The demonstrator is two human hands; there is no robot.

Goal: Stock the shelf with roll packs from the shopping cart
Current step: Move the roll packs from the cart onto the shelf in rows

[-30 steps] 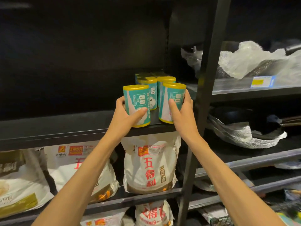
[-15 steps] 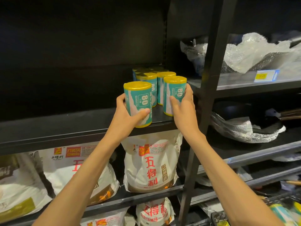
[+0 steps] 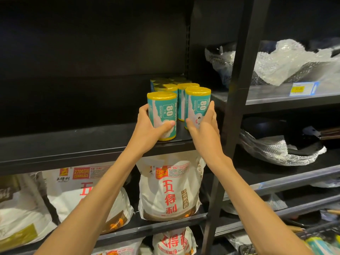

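Two teal roll packs with yellow ends stand upright at the front of the black shelf (image 3: 73, 142). My left hand (image 3: 149, 127) grips the left roll pack (image 3: 161, 109), thumb across its front. My right hand (image 3: 202, 129) grips the right roll pack (image 3: 197, 103) from its right side. Behind them stand several more roll packs (image 3: 166, 87) in rows, reaching into the dark back of the shelf. The shopping cart (image 3: 316, 242) shows only as a corner at the bottom right, with more teal packs in it.
A black upright post (image 3: 239, 89) stands just right of the packs. Large white flour bags (image 3: 171, 188) fill the shelves below. Pans in bubble wrap (image 3: 287, 59) lie on the right-hand shelves. The shelf left of the packs is dark and bare.
Both packs now stand upright and farther in on the shelf, side by side before the earlier rows. The right pack was tilted a second ago. Both hands still hold them.
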